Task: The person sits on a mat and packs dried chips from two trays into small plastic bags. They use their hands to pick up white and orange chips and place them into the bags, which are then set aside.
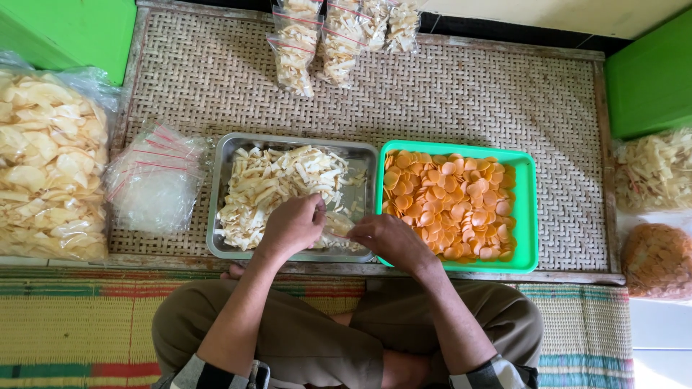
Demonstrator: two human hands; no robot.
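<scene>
A metal tray [220,194] holds pale white chips on a low woven table. Over the tray's near right corner, my left hand [294,225] and my right hand [391,241] together hold a small clear bag [336,229] partly filled with the white chips. My left hand pinches at the bag's mouth. My right hand grips its other side. To the right stands a green tray [532,216] filled with round orange chips.
A pile of empty clear zip bags [155,180] lies left of the metal tray. Filled small bags [317,39] sit at the table's far edge. Large bags of chips [47,162] lie at left and at right [652,173]. Green boxes [649,79] flank the table.
</scene>
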